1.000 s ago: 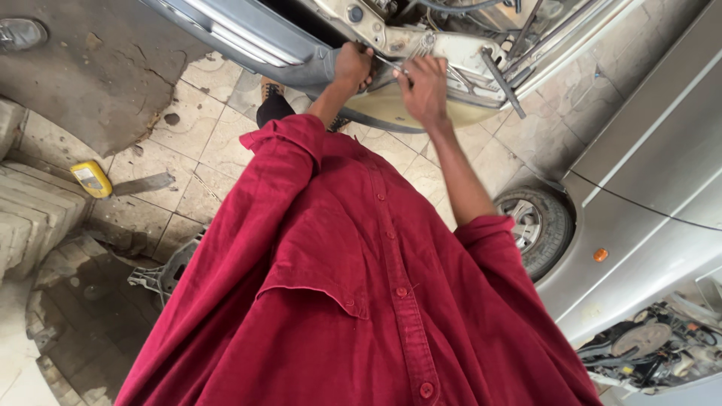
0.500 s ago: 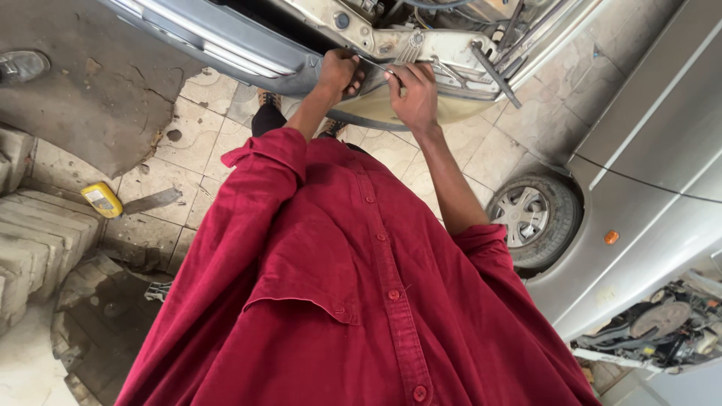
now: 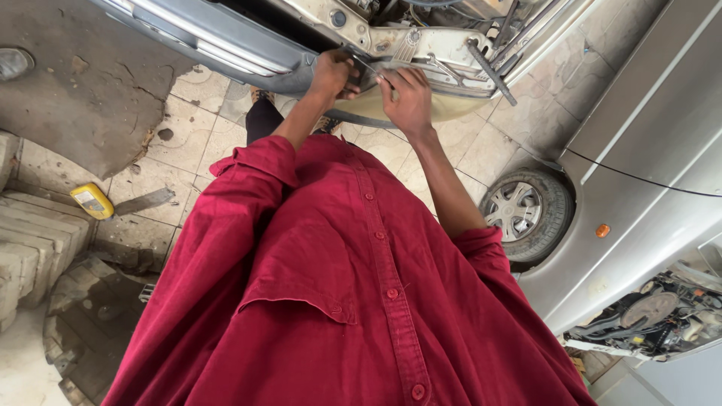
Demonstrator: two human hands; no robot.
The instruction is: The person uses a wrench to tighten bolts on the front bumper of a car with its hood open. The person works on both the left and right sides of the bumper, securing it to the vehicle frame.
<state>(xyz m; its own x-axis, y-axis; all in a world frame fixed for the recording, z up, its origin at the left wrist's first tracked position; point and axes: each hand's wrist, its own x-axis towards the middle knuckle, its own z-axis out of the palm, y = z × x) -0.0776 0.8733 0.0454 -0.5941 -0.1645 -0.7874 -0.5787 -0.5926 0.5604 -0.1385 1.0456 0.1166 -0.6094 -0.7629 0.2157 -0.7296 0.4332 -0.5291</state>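
Both hands at the front panel [image 3: 421, 56] of a car with its hood up. Left hand [image 3: 331, 75] is curled closed against the panel's lower edge; right hand [image 3: 406, 94], just beside it, pinches a thin metal tool [image 3: 370, 69]. The panel remains attached; the work looks unfinished.

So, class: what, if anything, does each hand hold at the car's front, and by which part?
Right hand pinches a thin metal tool near its lower end. Left hand grips the cream front panel edge; what else it holds cannot be told.

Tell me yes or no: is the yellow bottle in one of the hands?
No, the yellow bottle lies on the floor, far from both hands at the car front.
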